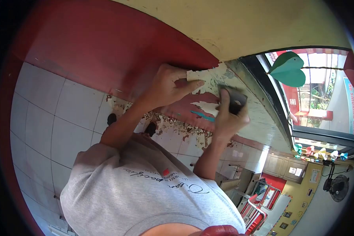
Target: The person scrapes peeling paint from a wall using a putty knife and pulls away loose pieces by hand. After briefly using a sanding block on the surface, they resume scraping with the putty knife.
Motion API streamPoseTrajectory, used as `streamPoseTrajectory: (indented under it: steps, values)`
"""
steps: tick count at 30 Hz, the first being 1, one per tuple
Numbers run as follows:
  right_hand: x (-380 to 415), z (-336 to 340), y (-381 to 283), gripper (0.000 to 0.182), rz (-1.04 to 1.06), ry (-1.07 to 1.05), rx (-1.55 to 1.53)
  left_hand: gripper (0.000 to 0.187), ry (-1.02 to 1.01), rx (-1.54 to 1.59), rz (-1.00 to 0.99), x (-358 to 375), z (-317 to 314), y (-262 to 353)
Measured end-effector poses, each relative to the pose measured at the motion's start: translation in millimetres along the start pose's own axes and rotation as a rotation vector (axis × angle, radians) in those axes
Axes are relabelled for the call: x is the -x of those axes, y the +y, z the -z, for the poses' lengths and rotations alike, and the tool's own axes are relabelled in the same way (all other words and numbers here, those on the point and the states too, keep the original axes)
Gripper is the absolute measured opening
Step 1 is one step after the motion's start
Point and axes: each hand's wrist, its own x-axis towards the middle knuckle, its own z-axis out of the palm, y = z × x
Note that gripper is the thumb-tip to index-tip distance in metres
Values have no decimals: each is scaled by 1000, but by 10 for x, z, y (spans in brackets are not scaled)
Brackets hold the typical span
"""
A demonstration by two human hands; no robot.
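Note:
My left hand [171,84] is against the wall, its thumb and fingers closed on the edge of a pale cream paint sheet [196,76] that is peeling. To its right, my right hand [232,120] grips a dark, block-like tool [236,101], blurred by motion, whose exact kind I cannot make out. The tool is close to the scraped wall patch [221,74]. Below my hands, the wall shows a torn cream strip [208,107] and a turquoise streak [202,116] amid dull red paint.
Red paint [118,43] covers the wall at left, cream paint [240,23] above. Paint flakes [188,129] litter the tiled floor [74,98] by my dark shoes. A black-framed window [322,98] with a green paper heart [287,70] is at right. Red metal chairs [255,208] and a fan [338,188] stand farther off.

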Motion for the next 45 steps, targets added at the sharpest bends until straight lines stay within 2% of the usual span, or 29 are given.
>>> streamPoseTrajectory:
  steps: [4, 5, 7, 9, 11, 12, 15, 19, 21, 22, 25, 27, 29, 31, 33, 34, 35, 37, 39, 41, 42, 45]
  values:
    - [17, -99, 27, 17, 136, 18, 2, 15, 87, 7, -48, -20, -90, -20]
    - [34, -52, 44, 17, 131, 16, -1, 15, 71, 12, -38, -17, -83, -5]
    - [21, 27, 52, 18, -39, 5, 14, 15, 64, 4, -35, -25, -25, -4]
    - [-35, -16, 1, 18, -33, -11, -29, 16, 57, 33, -76, -26, -30, -33]
    - [-50, -32, -59, 17, 214, -35, 111, 18, 77, 54, -23, 0, -93, 25]
    - [-52, -52, -72, 15, 153, -41, 14, 19, 106, 61, 16, -23, -112, 49]
    - [-19, -5, 36, 16, 54, -24, -8, 21, 108, 61, 91, -20, -124, 101]
    - [-36, -38, -45, 17, 22, -49, -42, 21, 86, -20, 13, -10, -120, 38]
    - [-82, -34, -25, 18, 136, -43, 119, 19, 114, 61, 35, -31, -129, 67]
    - [-74, -56, -16, 19, 132, -55, -4, 19, 113, 59, 38, -30, -133, 56]
    - [-54, 54, 20, 20, -12, -39, 8, 18, 90, 7, 12, -22, -82, 23]
    - [-77, -2, 8, 19, 1, -48, -29, 17, 90, 107, -12, -17, -94, 25]
    - [-77, -72, -88, 15, 214, -31, 45, 17, 67, 110, 24, 6, -102, 62]
    - [-74, -59, -61, 12, 146, -37, 34, 17, 60, 87, 41, -38, -95, 53]
    - [-28, 0, -87, 12, -33, -37, -37, 17, 54, 138, 94, 0, -88, 34]
    - [-47, 26, -29, 13, -32, -20, -46, 17, 63, 131, 90, -14, -63, 29]
    - [-71, -31, -27, 13, -19, -29, -51, 18, 63, 126, 39, -33, -51, 23]
    - [-53, -165, -167, 14, 240, 15, -19, 18, 53, 135, 2, -9, -80, 15]
    - [-49, -168, -180, 15, 194, -13, -69, 18, 52, 166, 39, -9, -90, -7]
    - [-62, -138, -132, 17, 235, 6, 11, 19, 61, 140, 24, -23, -78, 10]
    - [-35, -71, -37, 20, 102, -16, -55, 19, 70, 126, 16, -6, -57, 19]
    - [-70, 36, 34, 21, 1, -18, -7, 18, 24, 74, -34, -31, 21, 7]
